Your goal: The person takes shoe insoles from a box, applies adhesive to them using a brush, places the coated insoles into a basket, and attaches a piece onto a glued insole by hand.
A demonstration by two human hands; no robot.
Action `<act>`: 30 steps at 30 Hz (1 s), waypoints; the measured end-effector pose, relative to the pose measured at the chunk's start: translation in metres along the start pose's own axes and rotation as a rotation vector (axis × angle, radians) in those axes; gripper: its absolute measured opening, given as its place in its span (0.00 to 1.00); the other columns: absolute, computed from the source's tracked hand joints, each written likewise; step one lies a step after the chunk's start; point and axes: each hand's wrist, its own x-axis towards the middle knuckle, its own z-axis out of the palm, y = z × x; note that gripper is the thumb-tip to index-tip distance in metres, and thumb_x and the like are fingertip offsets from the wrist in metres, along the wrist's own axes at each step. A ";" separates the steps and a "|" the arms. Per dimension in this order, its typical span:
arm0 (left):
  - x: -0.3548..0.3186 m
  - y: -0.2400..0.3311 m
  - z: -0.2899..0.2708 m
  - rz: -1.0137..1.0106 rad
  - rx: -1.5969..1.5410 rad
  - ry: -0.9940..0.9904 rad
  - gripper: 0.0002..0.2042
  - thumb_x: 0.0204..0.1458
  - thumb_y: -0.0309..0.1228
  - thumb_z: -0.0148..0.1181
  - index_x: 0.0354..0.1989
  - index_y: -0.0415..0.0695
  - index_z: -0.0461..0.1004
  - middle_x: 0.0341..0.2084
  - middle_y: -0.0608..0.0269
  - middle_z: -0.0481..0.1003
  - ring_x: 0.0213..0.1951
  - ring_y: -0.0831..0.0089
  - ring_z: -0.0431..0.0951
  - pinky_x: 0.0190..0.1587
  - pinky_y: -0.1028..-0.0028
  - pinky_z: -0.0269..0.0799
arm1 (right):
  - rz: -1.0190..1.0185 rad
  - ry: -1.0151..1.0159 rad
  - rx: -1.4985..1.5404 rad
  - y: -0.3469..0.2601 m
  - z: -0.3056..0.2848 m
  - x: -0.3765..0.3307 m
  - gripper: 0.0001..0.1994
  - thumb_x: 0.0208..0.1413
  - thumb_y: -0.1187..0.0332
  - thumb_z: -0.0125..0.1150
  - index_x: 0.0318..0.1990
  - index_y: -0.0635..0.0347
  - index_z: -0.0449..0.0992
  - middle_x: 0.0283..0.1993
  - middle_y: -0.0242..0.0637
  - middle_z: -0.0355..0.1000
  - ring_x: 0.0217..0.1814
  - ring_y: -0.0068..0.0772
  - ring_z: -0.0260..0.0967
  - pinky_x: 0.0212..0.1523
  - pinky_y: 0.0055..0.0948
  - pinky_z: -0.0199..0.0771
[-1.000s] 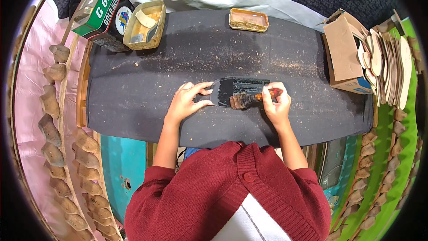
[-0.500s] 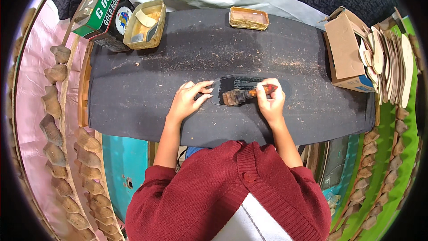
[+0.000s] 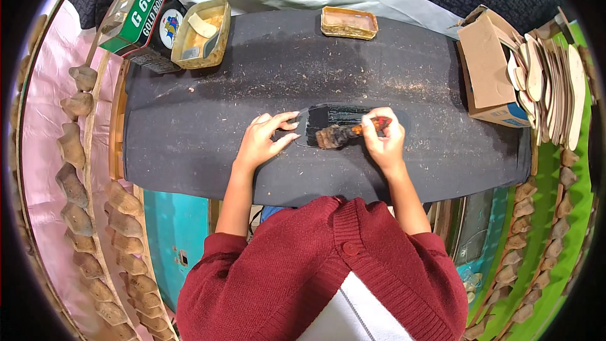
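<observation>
The left hand (image 3: 264,139) presses flat the thin, probably flexible black insole (image 3: 338,120); the right hand (image 3: 382,142) grips a glue brush (image 3: 344,134) by its handle.

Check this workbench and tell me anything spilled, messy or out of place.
Pale crumbs and dust are scattered over the dark mat, thickest at its middle and right. The yellow tray by the tin is smeared with glue. The brush in the right hand has clotted bristles. Nothing looks tipped over.
</observation>
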 end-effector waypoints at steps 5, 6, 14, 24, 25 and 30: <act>0.001 0.003 -0.001 0.014 0.002 0.000 0.22 0.34 0.31 0.63 0.43 0.48 0.69 0.27 0.70 0.76 0.24 0.73 0.67 0.33 0.75 0.64 | -0.015 0.066 -0.092 0.011 -0.035 0.005 0.04 0.46 0.74 0.56 0.28 0.63 0.67 0.23 0.31 0.67 0.24 0.15 0.63 0.26 0.17 0.64; 0.001 0.002 -0.001 0.010 0.003 -0.002 0.23 0.34 0.31 0.64 0.43 0.48 0.69 0.27 0.70 0.76 0.24 0.73 0.67 0.33 0.75 0.64 | 0.037 0.069 -0.097 0.012 -0.038 0.006 0.04 0.46 0.74 0.56 0.28 0.63 0.67 0.23 0.31 0.67 0.24 0.16 0.64 0.26 0.17 0.64; 0.002 0.003 0.001 0.020 0.011 0.001 0.22 0.34 0.30 0.64 0.43 0.48 0.69 0.27 0.69 0.76 0.23 0.73 0.66 0.31 0.75 0.64 | 0.029 -0.005 0.022 0.001 -0.007 -0.001 0.05 0.47 0.74 0.56 0.29 0.62 0.67 0.24 0.30 0.66 0.24 0.14 0.62 0.23 0.15 0.63; 0.001 0.003 -0.001 0.047 0.046 0.011 0.22 0.34 0.31 0.63 0.43 0.47 0.69 0.28 0.69 0.76 0.24 0.72 0.67 0.33 0.75 0.64 | 0.066 0.107 -0.198 0.007 -0.057 0.014 0.04 0.47 0.74 0.55 0.28 0.63 0.66 0.19 0.28 0.63 0.20 0.12 0.58 0.21 0.14 0.60; 0.001 0.003 -0.002 0.053 0.047 0.013 0.22 0.34 0.31 0.63 0.43 0.47 0.69 0.28 0.69 0.76 0.24 0.72 0.67 0.33 0.75 0.64 | 0.078 0.115 -0.223 0.004 -0.059 0.018 0.04 0.48 0.73 0.55 0.28 0.63 0.66 0.19 0.27 0.63 0.20 0.12 0.57 0.21 0.14 0.60; 0.001 0.005 -0.001 0.038 0.018 0.011 0.22 0.33 0.30 0.64 0.42 0.47 0.69 0.27 0.68 0.76 0.24 0.72 0.67 0.33 0.74 0.64 | -0.019 0.102 -0.257 -0.023 -0.029 0.015 0.05 0.47 0.72 0.56 0.30 0.63 0.68 0.20 0.33 0.68 0.21 0.17 0.66 0.21 0.18 0.66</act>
